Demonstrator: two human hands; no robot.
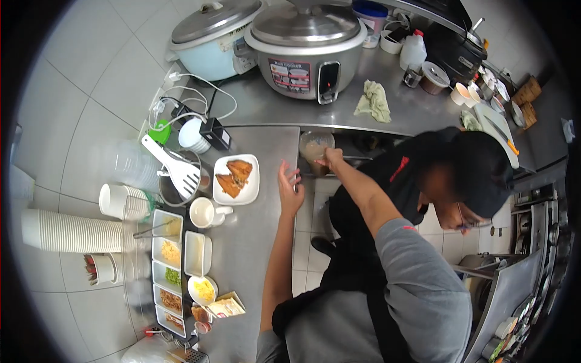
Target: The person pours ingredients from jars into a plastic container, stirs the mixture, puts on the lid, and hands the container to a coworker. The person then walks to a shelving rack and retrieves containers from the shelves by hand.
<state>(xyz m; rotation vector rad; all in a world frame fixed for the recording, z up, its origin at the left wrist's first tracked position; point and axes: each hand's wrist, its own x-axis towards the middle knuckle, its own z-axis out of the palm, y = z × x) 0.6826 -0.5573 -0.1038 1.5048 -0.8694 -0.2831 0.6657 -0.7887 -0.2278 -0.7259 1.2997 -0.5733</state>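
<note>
My right hand (pixel 331 158) reaches forward and grips a translucent plastic tub (pixel 316 145) with pale brownish contents, at a shelf below the back counter. Its fingers are closed at the tub's near side. My left hand (pixel 291 189) hovers by the edge of the steel table, fingers apart and holding nothing. Left of it, a white square plate (pixel 253 192) carries browned pieces of fried food (pixel 236 177), perhaps fish. A white mug (pixel 209 213) stands just in front of the plate.
A co-worker in a black cap (pixel 484 175) leans in close at my right. Rice cookers (pixel 305 57) and a crumpled cloth (pixel 373 101) are on the back counter. Along the left stand topping trays (pixel 168 251), stacked paper bowls (pixel 72 231) and a slotted white spatula (pixel 175 169) in a pot.
</note>
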